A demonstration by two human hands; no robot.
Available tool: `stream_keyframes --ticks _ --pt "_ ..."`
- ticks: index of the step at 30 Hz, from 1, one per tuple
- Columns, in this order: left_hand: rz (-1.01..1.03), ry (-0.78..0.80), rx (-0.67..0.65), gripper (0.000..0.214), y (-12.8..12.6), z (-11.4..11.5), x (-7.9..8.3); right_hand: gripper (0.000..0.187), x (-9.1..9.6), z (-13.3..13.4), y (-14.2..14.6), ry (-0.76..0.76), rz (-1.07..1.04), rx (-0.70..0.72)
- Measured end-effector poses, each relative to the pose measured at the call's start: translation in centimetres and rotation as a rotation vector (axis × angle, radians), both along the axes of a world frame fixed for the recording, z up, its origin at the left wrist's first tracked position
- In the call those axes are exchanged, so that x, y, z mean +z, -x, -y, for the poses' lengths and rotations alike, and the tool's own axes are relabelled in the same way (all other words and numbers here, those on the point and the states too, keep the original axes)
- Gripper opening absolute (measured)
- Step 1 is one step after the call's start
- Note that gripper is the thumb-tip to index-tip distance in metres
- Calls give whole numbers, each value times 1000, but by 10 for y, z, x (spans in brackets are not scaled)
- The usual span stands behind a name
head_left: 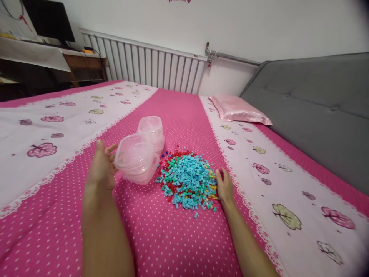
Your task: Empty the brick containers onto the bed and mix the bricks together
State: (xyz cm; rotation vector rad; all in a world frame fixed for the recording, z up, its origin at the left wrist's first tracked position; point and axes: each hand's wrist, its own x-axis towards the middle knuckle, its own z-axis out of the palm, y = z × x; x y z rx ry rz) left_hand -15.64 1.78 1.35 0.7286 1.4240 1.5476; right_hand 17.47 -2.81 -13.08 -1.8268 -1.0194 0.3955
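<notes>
A heap of small plastic building bricks [190, 179], mostly light blue with red, green and yellow ones, lies on the pink dotted bedspread [178, 111]. To its left stand clear plastic containers, a nearer stack [137, 157] and a farther stack [151, 129], side by side. My left hand [104, 165] is at the left side of the nearer stack, thumb up and fingers apart; whether the fingertips touch the plastic I cannot tell. At the right edge of the heap rests my right hand [225, 185], thumb and fingers apart, with nothing visible in it.
A shiny pink pillow [239, 109] lies at the back right by a grey padded headboard [314, 104]. Behind the bed are a white radiator [150, 63] and a pipe [233, 56]. A desk [83, 65] with a monitor [49, 21] stands at the far left.
</notes>
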Motion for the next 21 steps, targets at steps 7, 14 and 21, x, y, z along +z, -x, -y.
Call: stream_keyframes --ticks 7,14,21 --pt "-75 -53 23 61 3 2 -3 79 -6 -4 1 -88 -82 75" --pt "-243 -501 574 46 -12 39 32 71 -17 -27 -6 -226 -341 151" --pt "-567 -472 -364 47 -126 67 16 63 -26 -50 -14 -289 -469 213"
